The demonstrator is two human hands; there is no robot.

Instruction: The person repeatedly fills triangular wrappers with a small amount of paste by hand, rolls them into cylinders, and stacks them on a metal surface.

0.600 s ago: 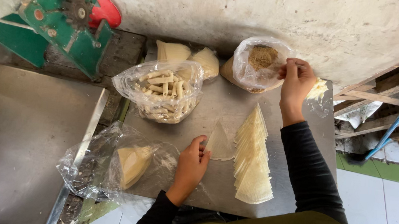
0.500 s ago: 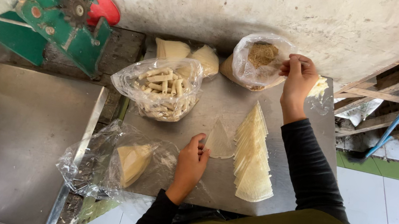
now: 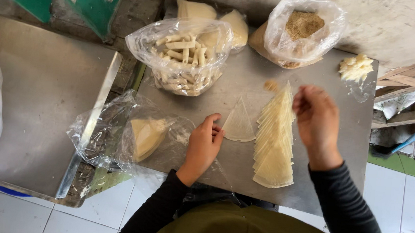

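Left hand (image 3: pixel 204 143) rests flat; right hand (image 3: pixel 317 121) hovers, fingers pinched.

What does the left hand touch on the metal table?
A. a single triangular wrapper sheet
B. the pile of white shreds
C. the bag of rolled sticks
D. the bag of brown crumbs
A: the left hand rests its fingertips on the edge of the single triangular wrapper sheet, which lies flat beside the fanned stack of wrappers.

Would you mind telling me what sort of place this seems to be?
Probably a small food-preparation workshop: a steel table holds fanned triangular wrappers, a bag of rolled snacks, and a bag of crumbs.
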